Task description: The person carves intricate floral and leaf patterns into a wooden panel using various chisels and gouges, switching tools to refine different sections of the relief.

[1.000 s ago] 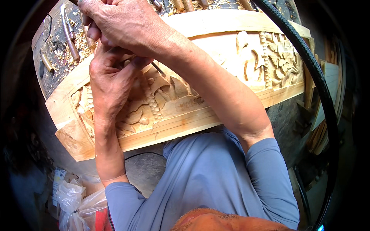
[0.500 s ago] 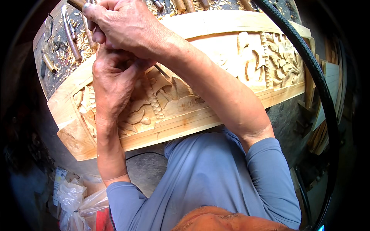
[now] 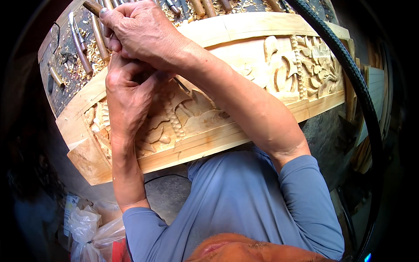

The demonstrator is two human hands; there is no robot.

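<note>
– right hand (image 3: pixel 146 35) is clenched round the wooden handle of a carving chisel (image 3: pixel 92 6), thumb up by the butt end. and the other one?

– left hand (image 3: pixel 126 89) sits just below, fingers curled in, thumb stretched out beneath the right wrist. what those fingers press on is hidden, so i can't tell.

– start with the big things, then.

– a dark workbench (image 3: pixel 61 99), and lying along its near side a long carved wooden panel (image 3: pixel 238 46), plain-framed, with leafy relief at its right end. both hands are over its left half. the chisel's blade pokes out under the right wrist, above the carving; whether its edge touches wood, i can't tell.

– how do the arms run?

– right forearm (image 3: pixel 231 83) slants from lower right to upper left, across the panel, elbow bent. left forearm (image 3: pixel 126 170) rises almost straight up, over the panel's near edge.

– any containers?

– one clear plastic bag (image 3: pixel 85 229), lower left, gathered tight at the neck. its contents are too unclear to name.

– smaller bits?

– another chisel (image 3: pixel 84 61) at the bench's upper left, tool handles (image 3: pixel 208 8) beyond the panel's far edge, and pale wood chips (image 3: pixel 94 56) scattered among them.
</note>
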